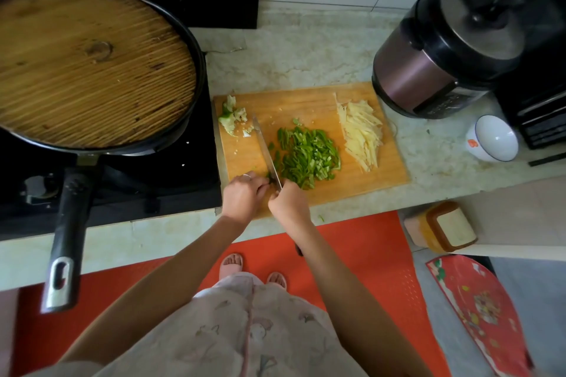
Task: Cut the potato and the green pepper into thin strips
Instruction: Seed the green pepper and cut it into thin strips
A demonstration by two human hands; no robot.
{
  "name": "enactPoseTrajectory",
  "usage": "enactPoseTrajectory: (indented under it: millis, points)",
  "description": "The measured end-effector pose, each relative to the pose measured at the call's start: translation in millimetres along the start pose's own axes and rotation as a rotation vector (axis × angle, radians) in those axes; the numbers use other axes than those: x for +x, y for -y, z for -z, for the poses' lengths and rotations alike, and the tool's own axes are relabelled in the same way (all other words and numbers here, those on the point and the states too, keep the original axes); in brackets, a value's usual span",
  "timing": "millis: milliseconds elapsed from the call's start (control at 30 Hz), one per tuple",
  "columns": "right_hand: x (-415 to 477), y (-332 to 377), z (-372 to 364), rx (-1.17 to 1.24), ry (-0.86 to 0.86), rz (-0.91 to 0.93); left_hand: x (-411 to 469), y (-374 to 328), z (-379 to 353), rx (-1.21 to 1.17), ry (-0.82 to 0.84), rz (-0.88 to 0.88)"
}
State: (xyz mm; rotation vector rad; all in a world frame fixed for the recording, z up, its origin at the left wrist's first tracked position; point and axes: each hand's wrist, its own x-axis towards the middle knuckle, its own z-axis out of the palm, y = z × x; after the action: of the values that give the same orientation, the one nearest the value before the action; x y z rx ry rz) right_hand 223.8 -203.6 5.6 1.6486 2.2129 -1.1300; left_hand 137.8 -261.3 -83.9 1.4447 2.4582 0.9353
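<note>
Our right hand [289, 202] grips the knife [266, 148]; left hand [245, 193] pins a probably slippery pepper piece [270, 176] under curled fingers [262, 186], board's [306, 101] seven o'clock.

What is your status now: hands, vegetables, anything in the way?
Right hand grips knife. Left hand holds small green pepper piece at the blade. Pepper strips, potato strips piled on cutting board. Blade path clear.

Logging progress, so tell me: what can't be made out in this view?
Head view:
- Uncut pepper: mostly hidden under the left hand; amount left unclear.
- Knife handle: hidden inside the right hand.
- Pan contents: covered by the lid.
- Cooker: blurred, panel unreadable.
</note>
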Motion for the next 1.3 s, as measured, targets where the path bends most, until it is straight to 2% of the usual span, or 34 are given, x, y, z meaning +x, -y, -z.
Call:
enactPoseTrajectory:
  millis: [167, 300, 533, 633, 833, 1100, 1200, 1300]
  points:
    - [21, 20, 11, 0.055, 0.046, -0.011, -1, 2, 4, -0.014, -0.04, -0.06]
    - [9, 6, 16, 0.083, 0.004, 0.004, 1, 4, 1, -0.055, -0.048, -0.039]
    - [-23, -21, 8, -0.086, 0.0, 0.054, -2, 9, -3, -0.053, -0.039, -0.028]
    - [-26, -23, 6, -0.086, -0.012, 0.037, -2, 11, -3, -0.05, -0.017, -0.03]
    - [-29, -15, -4, -0.026, -0.011, -0.032, -1, 11, -1, -0.09, -0.084, -0.083]
    - [-14, -10, -5, 0.099, 0.049, -0.114, 2, 9, 3, -0.085, -0.014, -0.069]
    - [-3, -4, 0, 0.213, 0.009, -0.118, 5, 5, 7, -0.071, 0.043, -0.022]
    - [3, -11, 6, 0.154, -0.087, -0.071, 11, 2, 7, -0.075, 0.082, 0.016]
